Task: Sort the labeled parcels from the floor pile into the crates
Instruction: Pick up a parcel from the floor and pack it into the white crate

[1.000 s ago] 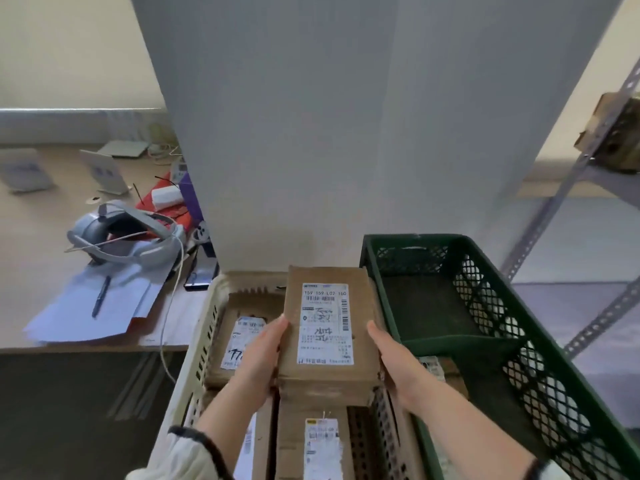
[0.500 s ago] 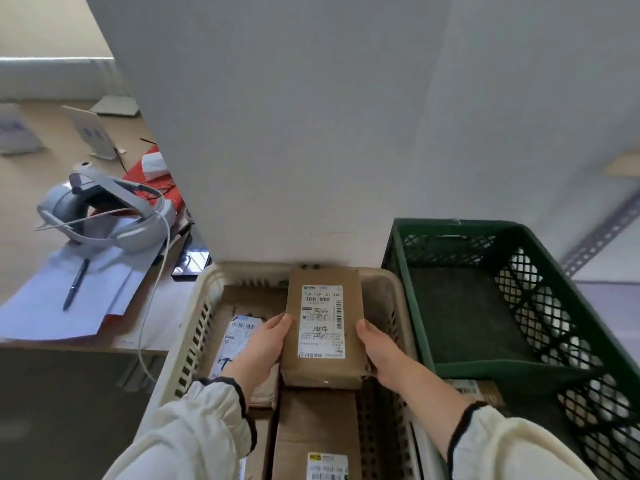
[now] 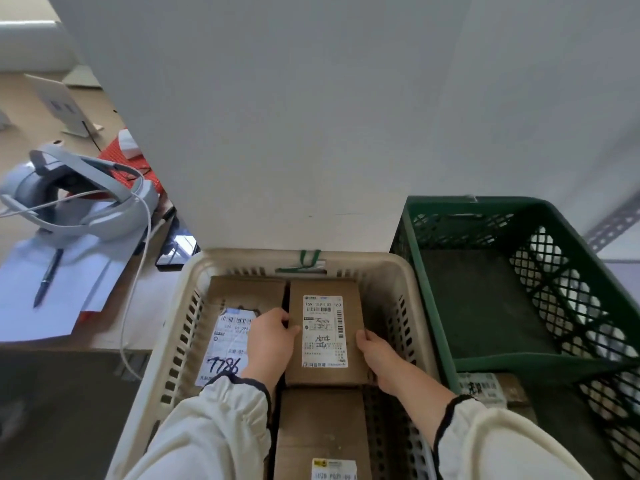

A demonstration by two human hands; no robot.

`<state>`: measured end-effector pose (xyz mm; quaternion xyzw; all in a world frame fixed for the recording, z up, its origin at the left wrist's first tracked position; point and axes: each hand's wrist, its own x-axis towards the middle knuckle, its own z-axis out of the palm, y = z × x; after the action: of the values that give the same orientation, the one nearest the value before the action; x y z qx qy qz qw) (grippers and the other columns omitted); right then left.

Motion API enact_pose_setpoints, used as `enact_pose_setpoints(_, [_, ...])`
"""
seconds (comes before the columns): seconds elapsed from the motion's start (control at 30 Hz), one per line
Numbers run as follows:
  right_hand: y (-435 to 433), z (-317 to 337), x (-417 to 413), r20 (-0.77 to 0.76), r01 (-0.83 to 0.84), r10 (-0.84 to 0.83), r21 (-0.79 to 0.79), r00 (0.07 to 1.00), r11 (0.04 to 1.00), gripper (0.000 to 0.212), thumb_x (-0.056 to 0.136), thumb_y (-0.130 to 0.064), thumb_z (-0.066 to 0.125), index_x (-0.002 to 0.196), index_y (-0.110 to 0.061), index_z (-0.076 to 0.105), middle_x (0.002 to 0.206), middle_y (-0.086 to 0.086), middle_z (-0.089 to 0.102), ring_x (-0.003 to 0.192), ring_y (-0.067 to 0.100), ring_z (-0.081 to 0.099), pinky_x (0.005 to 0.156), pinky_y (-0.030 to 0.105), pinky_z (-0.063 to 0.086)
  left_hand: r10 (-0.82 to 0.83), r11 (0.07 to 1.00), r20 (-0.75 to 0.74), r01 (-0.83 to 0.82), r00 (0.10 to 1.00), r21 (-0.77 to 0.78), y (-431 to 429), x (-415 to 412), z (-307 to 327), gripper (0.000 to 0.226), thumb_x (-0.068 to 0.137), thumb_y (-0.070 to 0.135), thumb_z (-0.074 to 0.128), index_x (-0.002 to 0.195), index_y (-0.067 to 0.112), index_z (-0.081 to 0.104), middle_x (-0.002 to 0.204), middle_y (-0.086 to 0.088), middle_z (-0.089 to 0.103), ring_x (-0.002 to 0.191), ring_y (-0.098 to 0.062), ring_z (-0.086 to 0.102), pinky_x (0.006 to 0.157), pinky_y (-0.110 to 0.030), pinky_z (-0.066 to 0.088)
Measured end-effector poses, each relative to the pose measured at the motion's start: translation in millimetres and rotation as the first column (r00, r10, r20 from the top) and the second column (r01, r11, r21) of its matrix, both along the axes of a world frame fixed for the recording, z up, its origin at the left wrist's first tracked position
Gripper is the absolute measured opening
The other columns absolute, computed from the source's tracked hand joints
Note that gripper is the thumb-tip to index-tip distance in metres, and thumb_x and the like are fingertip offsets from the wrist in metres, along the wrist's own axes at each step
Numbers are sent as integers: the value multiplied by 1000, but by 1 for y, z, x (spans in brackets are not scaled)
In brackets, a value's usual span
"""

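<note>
Both hands hold one brown parcel (image 3: 325, 337) by its long sides: left hand (image 3: 270, 341) fingers curled against the left edge, right hand (image 3: 377, 358) fingers wrapped along the right edge. Parcel sits low in the beige crate (image 3: 412, 306), far end, label up, just beside a second labelled parcel (image 3: 232, 337); a third (image 3: 322, 434) lies nearer. Green crate (image 3: 485, 320) looks nearly empty, one parcel (image 3: 491, 389) visible beneath it. Floor pile not in view, so remainder unknown. Headset (image 3: 79, 199), papers (image 3: 45, 289) on the desk; nothing obstructs.
</note>
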<state>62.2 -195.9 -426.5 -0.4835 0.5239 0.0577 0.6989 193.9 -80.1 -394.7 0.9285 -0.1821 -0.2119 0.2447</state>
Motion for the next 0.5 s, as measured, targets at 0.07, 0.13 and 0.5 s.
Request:
enact_pose_setpoints(0.07, [4,-7,0,-15,-6,7,1,1000,1000,42,102,-33,32,142,-20,40,126,5,59,108,22,57,100,39,45,-44,999,19,44,999,32,0,0,-7,14,88,19,62,101,13,62,99,-4,63,87,-19,55,72,-29,46])
enact_pose_setpoints(0.13, [10,-10,2,-24,-19,19,-9,1000,1000,41,103,-30,32,142,-19,40,128,5,57,102,19,56,92,32,45,-102,992,67,96,993,79,3,0,-15,8,87,13,60,94,13,57,105,-4,57,85,-18,49,71,-29,42])
enact_pose_setpoints(0.5, [19,-18,9,-130,-25,8,-127,991,992,43,101,-33,37,140,-17,44,125,8,60,109,25,59,96,39,49,-220,969,183,192,958,157,10,-2,-26,16,90,9,50,104,7,55,112,-9,49,93,-27,54,72,-30,42])
